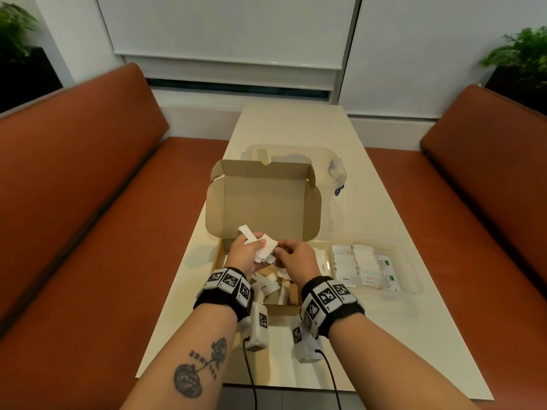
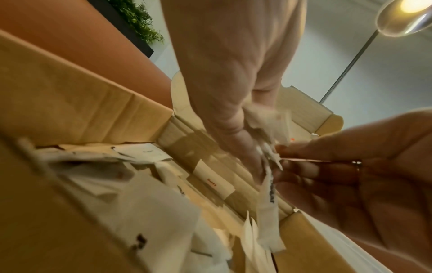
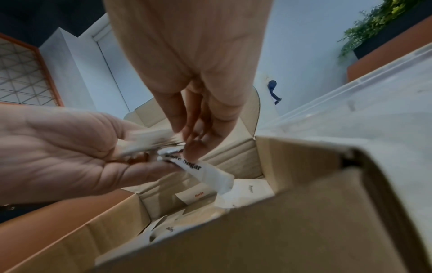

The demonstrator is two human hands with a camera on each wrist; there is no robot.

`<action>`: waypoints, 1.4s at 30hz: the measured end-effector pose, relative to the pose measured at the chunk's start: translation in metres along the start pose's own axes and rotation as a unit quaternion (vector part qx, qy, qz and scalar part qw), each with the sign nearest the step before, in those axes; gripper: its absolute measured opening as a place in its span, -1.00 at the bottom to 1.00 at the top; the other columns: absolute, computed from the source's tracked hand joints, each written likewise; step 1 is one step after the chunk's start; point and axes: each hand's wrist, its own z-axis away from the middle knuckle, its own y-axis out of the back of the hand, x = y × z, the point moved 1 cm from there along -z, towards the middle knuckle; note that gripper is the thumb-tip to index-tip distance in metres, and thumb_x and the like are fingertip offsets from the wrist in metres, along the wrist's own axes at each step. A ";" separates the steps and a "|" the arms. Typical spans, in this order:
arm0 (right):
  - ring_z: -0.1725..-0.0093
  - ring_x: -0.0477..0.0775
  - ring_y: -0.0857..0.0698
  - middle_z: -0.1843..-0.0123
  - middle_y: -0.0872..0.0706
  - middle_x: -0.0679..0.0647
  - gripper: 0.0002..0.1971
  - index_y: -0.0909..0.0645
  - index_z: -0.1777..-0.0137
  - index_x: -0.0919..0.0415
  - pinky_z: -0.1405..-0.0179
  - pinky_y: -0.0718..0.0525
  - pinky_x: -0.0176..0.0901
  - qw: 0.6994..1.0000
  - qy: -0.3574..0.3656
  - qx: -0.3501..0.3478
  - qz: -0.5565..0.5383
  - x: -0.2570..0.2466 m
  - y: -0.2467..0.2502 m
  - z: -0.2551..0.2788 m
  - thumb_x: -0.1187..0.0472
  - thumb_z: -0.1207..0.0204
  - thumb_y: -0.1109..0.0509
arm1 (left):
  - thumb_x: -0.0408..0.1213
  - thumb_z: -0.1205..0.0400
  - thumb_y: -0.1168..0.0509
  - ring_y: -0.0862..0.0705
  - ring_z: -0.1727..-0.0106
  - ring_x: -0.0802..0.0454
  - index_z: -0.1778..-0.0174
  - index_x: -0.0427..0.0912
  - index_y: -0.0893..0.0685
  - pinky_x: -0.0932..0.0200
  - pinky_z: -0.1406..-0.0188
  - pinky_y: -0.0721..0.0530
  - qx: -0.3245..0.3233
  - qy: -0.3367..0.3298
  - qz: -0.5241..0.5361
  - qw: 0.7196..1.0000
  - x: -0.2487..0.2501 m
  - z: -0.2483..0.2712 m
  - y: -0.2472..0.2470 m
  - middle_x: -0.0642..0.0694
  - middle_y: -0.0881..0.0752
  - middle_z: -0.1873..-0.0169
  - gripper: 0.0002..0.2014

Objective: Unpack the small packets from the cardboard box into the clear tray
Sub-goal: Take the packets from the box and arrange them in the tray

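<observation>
Left hand (image 1: 245,254) grips packets (image 1: 260,247) — right hand's (image 1: 296,257) fingers (image 3: 187,133) pinch one; box (image 1: 263,202) below.

My cardboard box (image 1: 263,208) sits on the table (image 1: 296,125); the clear tray (image 1: 411,279) lies just right, and a lidded tub (image 1: 334,161), I think, stands behind.

Both forearms reach forward side by side, each wrist banded with a marker strap. The left hand (image 1: 248,253) is palm-up, fingers (image 3: 149,167) curled, gripping a bunch of packets (image 1: 263,247). The right hand (image 1: 296,257) points its fingers (image 3: 187,122) down, pinching at that bunch.
</observation>
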 end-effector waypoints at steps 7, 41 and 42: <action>0.29 -0.01 -0.68 0.23 -0.68 0.05 -0.77 -0.64 -0.15 0.24 0.20 -0.73 -0.16 0.997 -0.033 -0.016 -0.067 -0.003 0.005 0.001 0.20 -0.54 -0.42 | -0.45 -0.70 -0.18 -0.69 0.05 -0.15 -0.16 -0.23 -0.57 -0.05 0.14 -0.73 -0.008 -0.006 0.009 1.000 -0.005 -0.001 -0.006 -0.29 -0.66 -0.04 -0.84; 0.46 0.05 -0.74 0.29 -0.69 0.28 -0.80 -0.50 0.30 0.29 0.39 -0.74 -0.25 0.987 -0.074 0.038 -0.135 0.009 0.074 0.000 0.57 -0.44 -0.29 | -0.44 -0.65 -0.30 -0.75 0.24 -0.06 -0.15 -0.32 -0.50 0.07 0.30 -0.81 0.032 -0.024 0.149 0.988 -0.018 -0.004 -0.011 -0.25 -0.69 0.20 -0.81; 0.40 0.15 -0.76 0.30 -0.68 0.29 -0.79 -0.47 0.26 0.29 0.32 -0.76 -0.19 0.983 -0.081 0.036 -0.159 0.010 0.077 0.001 0.59 -0.45 -0.24 | -0.43 -0.65 -0.30 -0.75 0.24 -0.05 -0.16 -0.32 -0.50 0.09 0.33 -0.80 0.025 -0.023 0.139 0.990 -0.019 -0.003 -0.014 -0.25 -0.69 0.20 -0.80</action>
